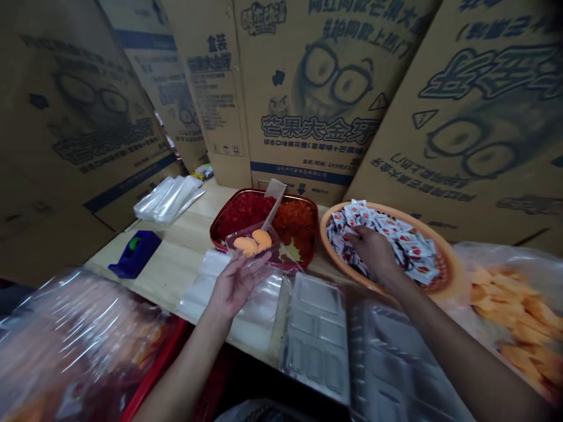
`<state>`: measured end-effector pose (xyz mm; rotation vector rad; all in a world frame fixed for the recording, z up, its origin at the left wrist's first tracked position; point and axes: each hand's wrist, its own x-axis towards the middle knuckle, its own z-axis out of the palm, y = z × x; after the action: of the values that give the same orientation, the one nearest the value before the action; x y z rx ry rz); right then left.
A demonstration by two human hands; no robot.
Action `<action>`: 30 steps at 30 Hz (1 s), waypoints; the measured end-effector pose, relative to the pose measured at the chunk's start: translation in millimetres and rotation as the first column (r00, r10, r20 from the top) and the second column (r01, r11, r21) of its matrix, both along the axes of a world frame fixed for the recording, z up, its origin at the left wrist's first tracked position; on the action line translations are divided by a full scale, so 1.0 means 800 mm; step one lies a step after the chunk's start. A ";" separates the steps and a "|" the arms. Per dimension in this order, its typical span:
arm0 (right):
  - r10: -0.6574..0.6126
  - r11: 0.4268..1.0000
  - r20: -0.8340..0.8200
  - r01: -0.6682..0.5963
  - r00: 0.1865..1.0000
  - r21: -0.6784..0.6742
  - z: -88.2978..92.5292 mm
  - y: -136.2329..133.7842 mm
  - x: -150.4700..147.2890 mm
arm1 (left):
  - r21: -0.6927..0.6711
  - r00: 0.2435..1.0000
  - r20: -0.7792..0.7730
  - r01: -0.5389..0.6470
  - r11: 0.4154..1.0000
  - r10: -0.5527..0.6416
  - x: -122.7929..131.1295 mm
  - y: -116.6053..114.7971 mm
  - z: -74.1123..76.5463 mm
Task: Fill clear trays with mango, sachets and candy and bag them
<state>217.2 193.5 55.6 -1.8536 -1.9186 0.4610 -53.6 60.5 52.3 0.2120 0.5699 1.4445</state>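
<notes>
My left hand (237,286), fingers spread, holds the clear tray (241,233) over the near edge of the red tub (213,230); I should keep it level. My right hand (373,249) dips into packets (416,251) near the left edge of the basket (454,271); I can't tell if it pinches one.

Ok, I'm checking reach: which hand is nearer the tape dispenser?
Left. The left hand is to the right of the tape dispenser, holding a tray; the right hand is much farther right, at the sachets in the basket.
</notes>
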 end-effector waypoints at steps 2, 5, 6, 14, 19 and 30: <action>0.002 0.999 -0.404 -0.020 0.915 -0.040 0.017 -0.023 -0.019 | 0.012 0.999 -0.010 -0.037 0.999 0.037 0.005 0.009 -0.003; -0.003 0.940 -0.788 -0.268 0.616 -0.213 0.038 -0.066 -0.062 | 0.001 0.998 -0.018 -0.066 0.998 0.066 0.016 0.020 -0.004; -0.005 0.915 -0.824 -0.330 0.567 -0.233 0.043 -0.078 -0.075 | -0.003 0.998 -0.018 -0.066 0.998 0.065 0.019 0.022 -0.004; 0.015 0.906 -0.842 -0.364 0.539 -0.216 0.054 -0.090 -0.114 | 0.007 0.999 -0.029 -0.034 0.999 0.034 0.022 0.026 0.005; 0.170 0.927 -0.759 -0.364 0.629 -0.093 0.038 -0.082 -0.147 | -0.034 0.996 -0.007 -0.089 0.995 0.089 0.038 0.028 0.008; 0.195 0.961 -0.009 -0.190 0.981 0.199 0.036 -0.057 -0.095 | -0.019 1.000 0.017 0.012 1.000 -0.011 0.030 0.028 -0.007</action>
<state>141.1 147.8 84.3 -1.5365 -2.0548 0.3403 -29.3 83.0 47.0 0.1877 0.5672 1.4281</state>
